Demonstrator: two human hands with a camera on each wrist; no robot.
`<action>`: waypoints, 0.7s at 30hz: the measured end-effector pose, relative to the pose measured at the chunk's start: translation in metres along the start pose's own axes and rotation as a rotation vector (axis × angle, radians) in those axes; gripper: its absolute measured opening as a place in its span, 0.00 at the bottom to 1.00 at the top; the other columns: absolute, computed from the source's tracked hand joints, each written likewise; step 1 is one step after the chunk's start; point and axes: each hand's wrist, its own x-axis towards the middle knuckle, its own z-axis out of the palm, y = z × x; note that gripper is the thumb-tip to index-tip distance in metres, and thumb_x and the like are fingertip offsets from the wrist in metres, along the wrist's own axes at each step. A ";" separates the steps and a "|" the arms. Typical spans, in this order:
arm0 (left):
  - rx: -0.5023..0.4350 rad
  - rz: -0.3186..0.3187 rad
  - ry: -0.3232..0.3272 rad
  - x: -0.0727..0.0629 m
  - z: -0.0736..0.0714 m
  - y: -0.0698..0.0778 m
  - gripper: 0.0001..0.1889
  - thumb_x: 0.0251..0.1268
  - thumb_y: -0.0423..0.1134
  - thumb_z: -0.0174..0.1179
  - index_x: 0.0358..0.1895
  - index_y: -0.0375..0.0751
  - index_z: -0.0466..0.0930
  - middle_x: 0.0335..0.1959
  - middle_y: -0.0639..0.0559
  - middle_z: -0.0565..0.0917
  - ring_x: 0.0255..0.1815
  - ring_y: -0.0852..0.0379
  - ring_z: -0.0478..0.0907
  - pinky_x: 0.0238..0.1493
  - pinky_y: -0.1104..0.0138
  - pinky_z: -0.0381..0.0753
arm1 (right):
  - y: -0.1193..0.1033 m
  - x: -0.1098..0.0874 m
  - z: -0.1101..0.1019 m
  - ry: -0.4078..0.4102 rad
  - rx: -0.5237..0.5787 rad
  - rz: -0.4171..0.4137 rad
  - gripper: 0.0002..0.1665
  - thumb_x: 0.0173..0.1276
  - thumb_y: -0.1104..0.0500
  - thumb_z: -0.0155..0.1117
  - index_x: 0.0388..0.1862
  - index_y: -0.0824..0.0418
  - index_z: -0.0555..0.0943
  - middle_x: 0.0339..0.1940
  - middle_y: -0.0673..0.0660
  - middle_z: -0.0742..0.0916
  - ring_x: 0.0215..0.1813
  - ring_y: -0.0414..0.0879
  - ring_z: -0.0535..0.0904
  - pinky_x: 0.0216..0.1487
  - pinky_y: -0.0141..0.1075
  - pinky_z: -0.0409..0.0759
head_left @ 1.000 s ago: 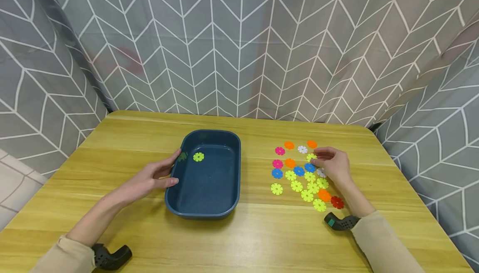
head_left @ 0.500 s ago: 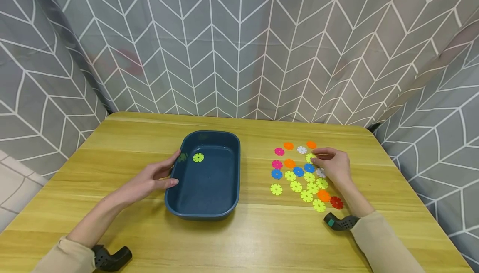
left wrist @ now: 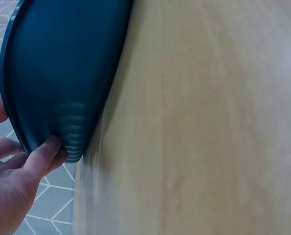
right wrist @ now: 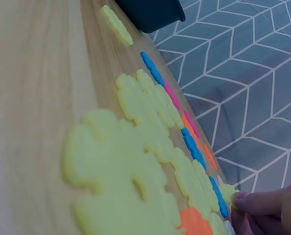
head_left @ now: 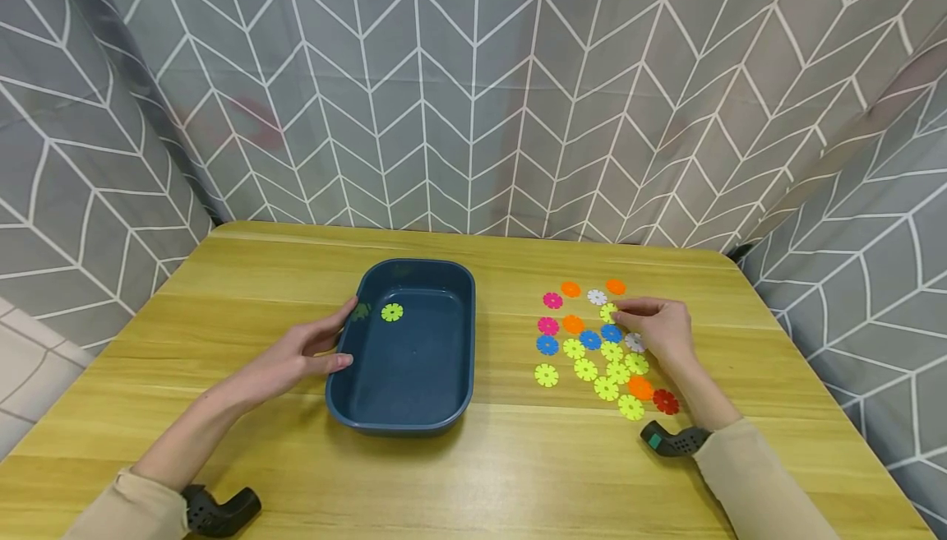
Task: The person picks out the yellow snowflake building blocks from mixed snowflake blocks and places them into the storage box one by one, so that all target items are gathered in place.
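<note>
Nearest, a red disc (head_left: 666, 401) and a cluster of yellow discs (head_left: 617, 371) are laid out on a wooden table (head_left: 518, 474). At left, the side of a blue tray (head_left: 414, 388), with a lone yellow disc (head_left: 392, 312) inside, is held by the left hand (head_left: 302, 343), thumb and fingers set apart. Farther off, an outlying yellow disc (head_left: 607, 312) is pinched in the right hand (head_left: 664, 330); it has been shifted slightly trayward, suggesting a pick-up under way. A patterned curtain (head_left: 473, 96) is hung behind.
</note>
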 end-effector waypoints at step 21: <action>0.008 0.001 0.001 -0.003 0.000 0.002 0.42 0.73 0.38 0.58 0.81 0.36 0.40 0.81 0.31 0.44 0.77 0.28 0.51 0.59 0.80 0.70 | -0.006 0.000 -0.002 -0.108 0.354 0.114 0.27 0.62 0.62 0.75 0.58 0.70 0.82 0.36 0.37 0.88 0.47 0.34 0.78 0.44 0.23 0.81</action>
